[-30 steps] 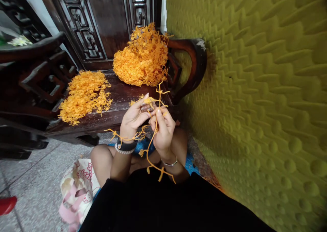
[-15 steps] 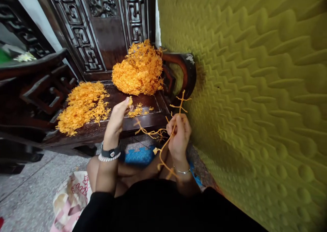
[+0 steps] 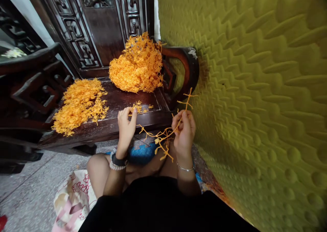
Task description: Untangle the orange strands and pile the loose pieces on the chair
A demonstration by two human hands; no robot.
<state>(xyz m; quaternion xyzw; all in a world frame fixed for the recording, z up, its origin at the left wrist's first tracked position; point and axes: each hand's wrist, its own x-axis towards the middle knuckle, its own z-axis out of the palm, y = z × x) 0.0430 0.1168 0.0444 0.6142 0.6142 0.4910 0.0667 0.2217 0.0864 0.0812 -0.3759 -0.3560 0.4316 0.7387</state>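
My right hand (image 3: 184, 131) pinches a thin orange branching stem (image 3: 163, 136). One end of it sticks up above the fingers, and the other branches spread to the left and down over my lap. My left hand (image 3: 127, 125) is at the front edge of a dark wooden chair seat (image 3: 117, 101), thumb and fingers drawn together; what they hold, if anything, is hard to make out. By its fingertips lie a few small orange pieces (image 3: 138, 106). A tall heap of orange branching pieces (image 3: 136, 67) rests at the back of the seat, and a flatter orange pile (image 3: 80, 104) lies on the left.
A curved chair armrest (image 3: 190, 67) meets a yellow-green embossed wall panel (image 3: 245, 89) on the right. Carved dark wood (image 3: 107, 38) forms the chair back. On the floor are a blue mat (image 3: 143, 153) and a white and pink cloth bag (image 3: 74, 199).
My left hand has come down and slightly right, to the seat edge by the small pieces; the orange bit at its fingertips no longer shows clearly. My right hand, still gripping the stem, has shifted slightly right.
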